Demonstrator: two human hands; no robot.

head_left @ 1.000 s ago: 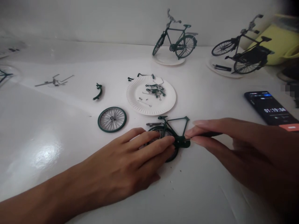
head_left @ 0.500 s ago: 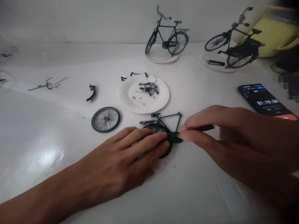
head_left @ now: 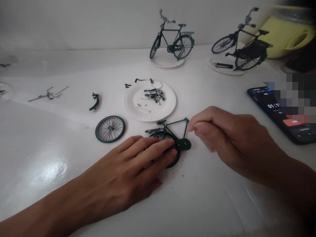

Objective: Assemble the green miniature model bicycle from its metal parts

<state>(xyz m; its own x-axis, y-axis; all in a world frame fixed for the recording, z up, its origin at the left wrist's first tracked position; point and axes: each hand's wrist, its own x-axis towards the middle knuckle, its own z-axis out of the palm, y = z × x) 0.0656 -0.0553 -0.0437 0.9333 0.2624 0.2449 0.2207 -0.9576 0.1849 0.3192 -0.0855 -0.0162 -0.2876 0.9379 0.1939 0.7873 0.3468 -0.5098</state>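
Pinning this half-built bicycle point(head_left: 184, 144), likely light, brittle, safest by its wheel point(head_left: 177, 160), under my left hand point(head_left: 135, 164); right hand point(head_left: 229, 136) curled, contents unclear.

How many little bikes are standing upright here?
2: a green bicycle at the back, and a black bicycle to its right, near the yellow container. None seem hidden.

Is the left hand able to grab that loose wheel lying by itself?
Probably yes: the loose wheel lies close to the left hand, with only bare tabletop between. But its fingers rest on the little bicycle, so they'd likely have to let go first.
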